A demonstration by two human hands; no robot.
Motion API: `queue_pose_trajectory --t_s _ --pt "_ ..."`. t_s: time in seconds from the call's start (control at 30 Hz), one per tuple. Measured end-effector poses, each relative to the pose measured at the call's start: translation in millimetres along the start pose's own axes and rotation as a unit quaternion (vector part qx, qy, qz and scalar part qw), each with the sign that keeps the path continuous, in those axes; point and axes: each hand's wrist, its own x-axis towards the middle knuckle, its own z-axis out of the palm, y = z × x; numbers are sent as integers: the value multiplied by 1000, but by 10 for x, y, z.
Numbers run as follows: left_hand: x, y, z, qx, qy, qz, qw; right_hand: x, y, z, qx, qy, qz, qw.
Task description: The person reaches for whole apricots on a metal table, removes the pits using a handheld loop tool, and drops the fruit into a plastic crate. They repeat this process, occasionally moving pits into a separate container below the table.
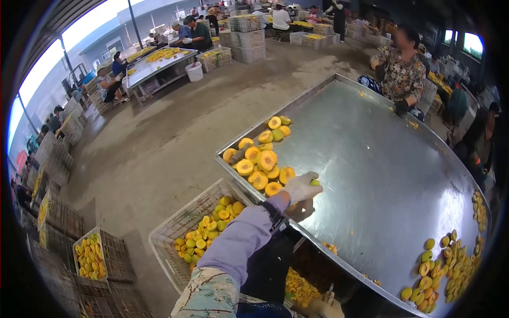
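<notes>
My left hand [301, 188], in a white glove, reaches over the near left edge of the metal table [366, 153]. Its fingers are closed around a peach [315, 182], of which only a small greenish-yellow part shows. Just beyond it lies a group of halved yellow peaches [260, 159], many with the cut face up. Low at the bottom edge, my right hand [324, 308], also gloved, is closed on a small thin tool [331, 290] that points upward; most of this hand is out of frame. Beneath the table edge near it are peach scraps [302, 286].
A plastic crate [164, 241] of peach pieces stands left of my arm. More peaches [435, 270] lie at the table's near right. Across the table sits a person in a patterned top [403, 74]. Stacked crates [249, 40] and another work table [154, 66] stand farther back.
</notes>
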Motion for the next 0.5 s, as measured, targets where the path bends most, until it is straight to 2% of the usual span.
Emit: queue_pose_trajectory --t_s 0.03,0.07,0.1,0.13,0.17,0.2,0.23,0.27,0.33,0.4,0.43,0.47,0.5 --pt "-59 -91 44 -2 5 -2 1000 -41 -97 65 -27 -6 -7 1000" --pt "-125 -204 104 -281 -56 -2 958 -69 -142 103 -53 -12 -14 998" --pt "-156 -307 143 -537 -113 1 836 -30 -75 52 -56 -15 -13 998" --pt "-348 -183 59 -539 -112 -1 835 49 47 -45 -304 -7 -227 925" --pt "-587 -75 12 -513 -91 49 852 86 186 -126 -517 5 -411 751" --pt "-776 -14 -3 -487 -79 95 865 74 210 -37 -398 6 -348 849" --pt "-885 10 -4 -548 -95 116 823 -11 4 254 -234 50 -178 954" --pt "-1008 45 -9 -627 -114 84 766 -65 -228 511 -49 96 -1 994" --pt "-1285 140 -16 -536 -56 184 822 -165 -352 461 -63 -20 64 996" --pt "-1429 170 -50 -711 -148 124 677 -159 -298 447 -64 -8 71 995" --pt "-1504 190 -62 -731 -166 114 652 -178 -290 443 -87 -14 82 993" --pt "-1574 221 -47 -732 -171 111 650 -191 -267 434 -113 -22 91 989" --pt "-1654 252 -35 -676 -132 125 714 -199 -217 422 -113 -24 86 990"
